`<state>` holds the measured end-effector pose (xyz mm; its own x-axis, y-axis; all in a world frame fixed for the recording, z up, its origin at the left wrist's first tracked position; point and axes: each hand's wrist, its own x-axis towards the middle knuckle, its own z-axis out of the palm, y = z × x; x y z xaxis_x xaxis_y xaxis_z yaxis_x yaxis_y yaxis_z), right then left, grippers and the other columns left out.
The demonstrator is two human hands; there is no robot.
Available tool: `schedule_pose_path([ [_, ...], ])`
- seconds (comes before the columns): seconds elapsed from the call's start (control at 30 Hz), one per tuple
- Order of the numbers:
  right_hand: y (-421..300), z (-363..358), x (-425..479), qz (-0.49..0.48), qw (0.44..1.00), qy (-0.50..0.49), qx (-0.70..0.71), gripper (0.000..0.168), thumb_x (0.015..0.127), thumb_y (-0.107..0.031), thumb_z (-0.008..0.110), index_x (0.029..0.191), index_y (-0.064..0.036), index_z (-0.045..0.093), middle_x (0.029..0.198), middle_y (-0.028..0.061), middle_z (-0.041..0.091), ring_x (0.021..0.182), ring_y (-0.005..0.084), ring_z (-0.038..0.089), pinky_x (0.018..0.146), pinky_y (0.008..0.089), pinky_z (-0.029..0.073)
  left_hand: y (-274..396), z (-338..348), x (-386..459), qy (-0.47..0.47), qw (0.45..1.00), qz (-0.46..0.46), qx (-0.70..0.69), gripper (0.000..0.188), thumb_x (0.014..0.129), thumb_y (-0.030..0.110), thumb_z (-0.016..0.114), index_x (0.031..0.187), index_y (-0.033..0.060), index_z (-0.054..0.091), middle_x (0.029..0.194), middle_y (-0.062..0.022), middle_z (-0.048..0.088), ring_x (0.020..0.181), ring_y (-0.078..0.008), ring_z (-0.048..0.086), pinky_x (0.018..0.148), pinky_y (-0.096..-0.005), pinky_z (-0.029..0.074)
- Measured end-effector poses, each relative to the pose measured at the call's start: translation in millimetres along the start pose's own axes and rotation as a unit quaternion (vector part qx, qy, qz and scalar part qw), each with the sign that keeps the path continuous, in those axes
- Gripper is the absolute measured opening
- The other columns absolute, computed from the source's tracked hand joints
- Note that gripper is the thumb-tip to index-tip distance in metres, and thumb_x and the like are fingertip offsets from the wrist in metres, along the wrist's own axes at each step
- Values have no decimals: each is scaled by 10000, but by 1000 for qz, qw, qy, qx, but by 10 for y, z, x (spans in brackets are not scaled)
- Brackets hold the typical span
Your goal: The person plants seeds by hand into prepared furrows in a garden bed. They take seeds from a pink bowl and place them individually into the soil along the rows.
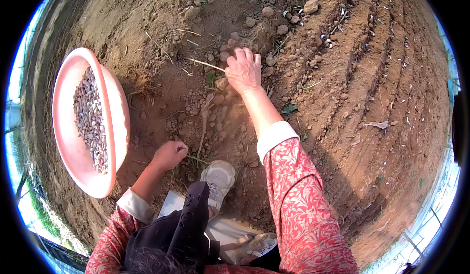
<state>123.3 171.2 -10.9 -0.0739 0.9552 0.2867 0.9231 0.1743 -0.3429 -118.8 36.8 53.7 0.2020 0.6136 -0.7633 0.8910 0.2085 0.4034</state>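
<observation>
My right hand (243, 70) reaches forward onto loose, clod-strewn soil (235, 112), fingers curled down against the dirt; a pale dry stalk (207, 64) runs out to the left from beside it. What lies under its fingers is hidden. Lower left, my left hand (171, 154) is curled closed just above the ground, near a thin green stem (197, 159); whether anything is inside cannot be seen. Beyond it stands a pink plastic basin (121, 112), tilted in view, with many garlic cloves (90, 121) inside.
Furrows with scattered garlic cloves (372, 33) run along the right. Stones, such as one at the top (310, 6), and dry stalks lie about. A light-coloured shoe (219, 178) rests on the soil near my left hand. Sheeting and poles border the plot.
</observation>
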Motion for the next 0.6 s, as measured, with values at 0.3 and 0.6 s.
schedule_pose_path([
  [0.3, 213, -156, -81, 58, 986, -110, 113, 165, 726, -122, 475, 868, -82, 550, 1086, 121, 474, 1099, 267, 365, 882, 411, 316, 273, -31, 114, 30, 999, 19, -16, 212, 709, 217, 477, 787, 44, 573, 717, -134, 569, 701, -278, 553, 622, -333, 421],
  [0.6, 1040, -514, -364, 170, 976, -98, -90, 318, 714, -229, 548, 1008, -121, 493, 1255, 101, 298, 1176, 284, 242, 956, 444, 233, 386, 22, 206, 32, 998, 54, -8, 211, 716, 223, 485, 785, 43, 571, 729, -131, 576, 713, -283, 555, 631, -341, 423],
])
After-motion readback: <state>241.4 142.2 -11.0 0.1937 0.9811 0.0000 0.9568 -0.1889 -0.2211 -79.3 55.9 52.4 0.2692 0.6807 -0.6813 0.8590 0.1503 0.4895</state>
